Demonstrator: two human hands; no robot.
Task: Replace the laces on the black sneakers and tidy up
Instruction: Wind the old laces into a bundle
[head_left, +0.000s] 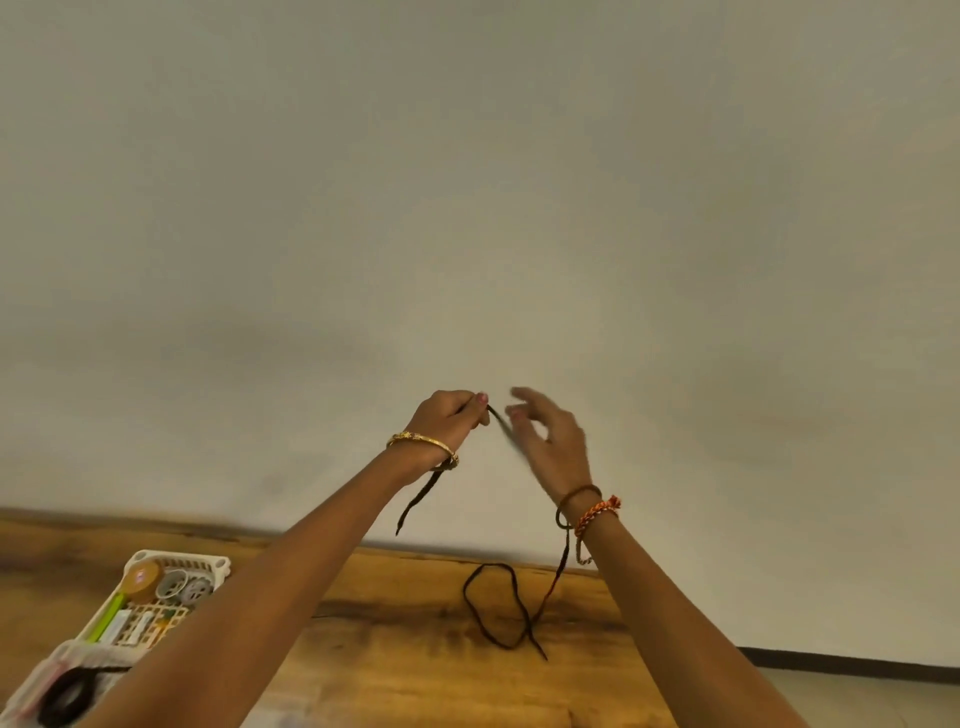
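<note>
Both arms are raised in front of the pale wall. My left hand (451, 420) grips a dark shoelace (511, 603) in its curled fingers; a short end hangs below that wrist. My right hand (548, 435) is blurred, its fingers spread and relaxed beside the lace. The lace runs past the right wrist and hangs in a loop down to the wooden table (395, 644). No sneakers are in view.
A white slotted basket (156, 597) with tape rolls, a green pen and small items sits at the table's left. A clear bag with a dark coiled lace (62, 696) lies at the bottom left corner. The table's far edge meets the wall.
</note>
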